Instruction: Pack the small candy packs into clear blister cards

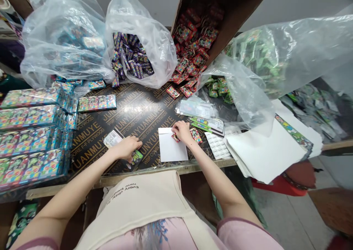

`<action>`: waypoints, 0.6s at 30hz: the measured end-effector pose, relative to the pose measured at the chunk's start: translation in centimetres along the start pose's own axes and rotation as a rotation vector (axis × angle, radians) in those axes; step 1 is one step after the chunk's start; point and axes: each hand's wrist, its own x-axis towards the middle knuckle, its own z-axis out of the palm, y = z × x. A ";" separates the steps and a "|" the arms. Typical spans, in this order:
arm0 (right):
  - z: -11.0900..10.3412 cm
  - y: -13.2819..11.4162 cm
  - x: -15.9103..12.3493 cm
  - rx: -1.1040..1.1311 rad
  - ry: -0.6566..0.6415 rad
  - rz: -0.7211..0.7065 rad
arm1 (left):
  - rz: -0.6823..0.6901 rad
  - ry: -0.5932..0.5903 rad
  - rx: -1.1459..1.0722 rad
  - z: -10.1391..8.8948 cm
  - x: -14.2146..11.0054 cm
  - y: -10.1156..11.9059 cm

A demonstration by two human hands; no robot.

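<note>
Table (129, 123): black, patterned with repeated gold lettering in slanting rows; on it a plain white card (173, 151), a small red packet (196, 135) in multicoloured print, a dark flat packet (136, 156) with a bright green patch, and a white sheet (217, 145) bearing rows of grey marks. Loose stock by colour: purple packets (138, 64), red packets (183, 64), blue packets (97, 84), green packets (213, 89); stacked packs (30, 145) show a repeating multicoloured motif, blue-edged. Apron (157, 191) cream, lettering dark; sleeve (239, 231) pink, mauve-trimmed.
</note>
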 end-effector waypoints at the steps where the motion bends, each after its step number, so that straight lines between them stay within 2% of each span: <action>1: 0.0 0.1 0.0 0.002 -0.002 -0.002 | -0.027 0.002 -0.053 -0.7 -0.3 0.0; 3: 0.2 0.3 0.1 0.008 0.002 -0.004 | -0.113 0.127 -0.176 -2.2 -1.0 0.0; 5: 0.3 0.8 0.2 0.022 0.013 0.002 | -0.182 0.375 -0.313 -3.4 -1.8 0.2; 7: 0.5 1.3 0.3 0.046 0.023 0.012 | -0.153 0.584 -0.477 -3.8 -2.4 0.4; 9: 0.6 1.6 0.6 0.104 0.032 0.028 | -0.084 0.680 -0.655 -3.3 -2.4 0.6; 11: 0.4 1.2 0.8 0.194 0.097 0.061 | -0.064 0.715 -0.816 -2.0 -2.1 0.6; 13: -0.1 -0.4 0.9 0.307 0.224 0.080 | -0.098 0.748 -0.920 -0.8 -1.7 0.6; 15: -0.9 -3.3 0.8 0.470 0.302 0.053 | -0.139 0.789 -0.949 0.0 -1.5 0.6; 16: -1.3 -5.0 0.7 0.585 0.286 0.025 | -0.155 0.815 -0.945 0.1 -1.5 0.6; 18: -2.0 -8.6 0.4 0.853 0.159 -0.020 | -0.184 0.857 -0.931 -0.2 -1.5 0.6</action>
